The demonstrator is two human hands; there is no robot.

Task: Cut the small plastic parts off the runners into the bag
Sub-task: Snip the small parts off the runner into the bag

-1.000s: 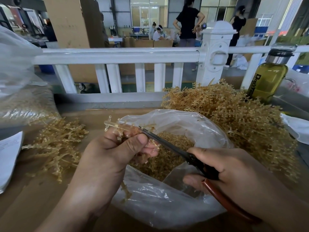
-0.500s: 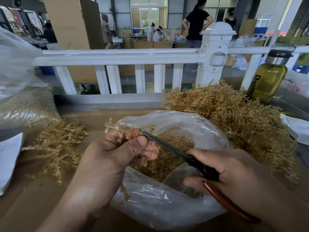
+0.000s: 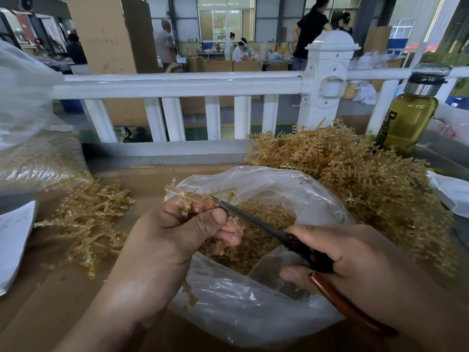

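My left hand (image 3: 177, 235) grips a translucent tan runner (image 3: 180, 193) over the mouth of a clear plastic bag (image 3: 266, 308); the runner's top sticks out above my fingers and its lower end hangs below my palm. My right hand (image 3: 355, 257) holds black scissors (image 3: 256, 222) with a red-brown handle, the blades nearly closed and their tip at the runner by my left thumb. Loose cut parts (image 3: 264, 214) fill the bottom of the bag.
A big heap of uncut runners (image 3: 355, 179) lies right of the bag, a smaller pile of runners (image 3: 86, 219) on the left. A green bottle (image 3: 406, 118) stands at the back right. A filled bag (image 3: 38, 158) and papers (image 3: 12, 240) sit left. A white railing (image 3: 177, 85) bounds the cardboard-covered table.
The scissor tip has slid a little left along the runner toward my left thumb. Both hands stay over the bag.
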